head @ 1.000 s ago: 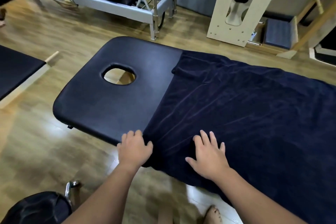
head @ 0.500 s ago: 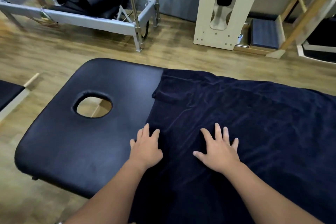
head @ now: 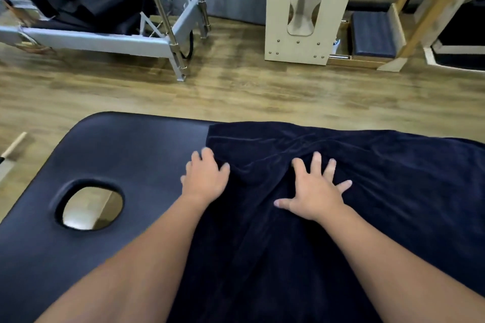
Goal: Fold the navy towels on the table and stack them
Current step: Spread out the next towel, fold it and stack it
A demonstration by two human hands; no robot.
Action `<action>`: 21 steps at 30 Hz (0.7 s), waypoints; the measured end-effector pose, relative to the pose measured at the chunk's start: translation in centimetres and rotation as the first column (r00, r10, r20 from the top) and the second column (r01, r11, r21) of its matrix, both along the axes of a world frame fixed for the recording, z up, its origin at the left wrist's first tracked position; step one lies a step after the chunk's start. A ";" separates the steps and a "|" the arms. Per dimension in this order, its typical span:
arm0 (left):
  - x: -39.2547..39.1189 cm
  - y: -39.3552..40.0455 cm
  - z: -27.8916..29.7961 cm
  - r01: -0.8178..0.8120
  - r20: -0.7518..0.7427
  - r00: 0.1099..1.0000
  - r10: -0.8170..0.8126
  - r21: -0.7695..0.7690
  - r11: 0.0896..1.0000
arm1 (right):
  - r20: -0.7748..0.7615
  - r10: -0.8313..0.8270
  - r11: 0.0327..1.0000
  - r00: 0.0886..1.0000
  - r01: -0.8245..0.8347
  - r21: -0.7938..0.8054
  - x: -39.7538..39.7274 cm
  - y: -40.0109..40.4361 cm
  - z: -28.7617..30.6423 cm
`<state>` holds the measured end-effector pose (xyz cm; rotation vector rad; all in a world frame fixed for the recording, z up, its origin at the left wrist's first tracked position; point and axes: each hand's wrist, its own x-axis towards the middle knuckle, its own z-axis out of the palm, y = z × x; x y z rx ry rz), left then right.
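Navy towel (head: 367, 217), a large soft velvety cloth, lies spread over the right part of the dark padded massage table (head: 118, 155), its left edge running across the table top and its far edge reaching the table's far side. The cloth is rumpled near the far left corner, with a raised fold running between the two hands. The left hand (head: 206, 178) rests palm down at the towel's left edge, partly on the bare padding and partly on the cloth, its fingers slightly bent with the tips pressing at the towel's border; whether they pinch any fabric cannot be told. The right hand (head: 315, 191) lies flat on the towel with fingers spread wide and thumb stretched out to the left, pressing the cloth down. Both bare forearms reach in from the bottom of the view. An oval face hole (head: 90, 204) in the table's left end shows the floor beneath. Beyond the table is a wood-plank floor (head: 236, 92), with a grey metal-framed exercise machine with black pads (head: 105, 23) at the far left, a pale wooden upright panel with a tall cut-out (head: 304, 13) at the far centre, and a light wooden ladder frame (head: 430, 0) leaning at the far right.
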<state>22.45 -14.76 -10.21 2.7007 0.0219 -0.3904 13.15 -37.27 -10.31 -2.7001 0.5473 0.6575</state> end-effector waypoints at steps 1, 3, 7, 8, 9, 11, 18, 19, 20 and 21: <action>1.9 -0.8 0.3 -0.056 -0.014 0.998 0.056 -0.007 0.998 | -0.014 -0.010 1.000 1.000 0.010 0.000 0.2 0.1 -0.1; 5.2 -2.2 1.0 -0.152 -0.066 0.986 0.153 0.033 0.988 | -0.034 -0.022 1.000 0.999 0.022 -0.005 0.4 0.3 -0.2; 9.7 -4.1 1.1 -0.078 -0.232 0.970 0.069 -0.030 0.997 | -0.068 -0.049 0.999 0.997 0.049 -0.007 1.4 0.6 -0.4; 10.1 -4.5 1.2 -0.015 -0.229 0.973 0.013 -0.009 1.000 | -0.076 -0.053 0.999 0.996 0.053 -0.009 1.6 0.7 -0.4; 10.5 -5.0 1.4 0.048 -0.196 0.980 -0.040 0.037 0.998 | -0.083 -0.055 0.998 0.995 0.054 -0.016 1.7 0.8 -0.5; 11.5 -5.9 2.5 0.089 -0.077 0.994 -0.082 0.100 0.991 | -0.064 -0.044 0.998 0.997 0.042 -0.038 1.4 0.9 -0.6; 15.9 -6.9 5.5 -0.065 0.195 0.978 0.077 -0.064 0.996 | 0.142 0.147 0.989 0.979 -0.147 -0.014 0.5 -2.7 -0.4; 14.8 -7.0 5.4 0.006 0.187 0.982 -0.012 0.036 0.999 | 0.130 0.122 0.992 0.984 -0.125 0.011 0.8 -3.2 -0.4; 13.1 -7.3 5.2 0.100 0.188 0.974 -0.126 0.143 0.985 | 0.129 0.107 0.993 0.986 -0.111 0.030 1.2 -3.5 -0.4; 11.0 -7.5 5.1 0.219 0.180 0.948 -0.262 0.230 0.948 | 0.149 0.092 0.994 0.985 -0.099 0.037 1.6 -3.7 -0.3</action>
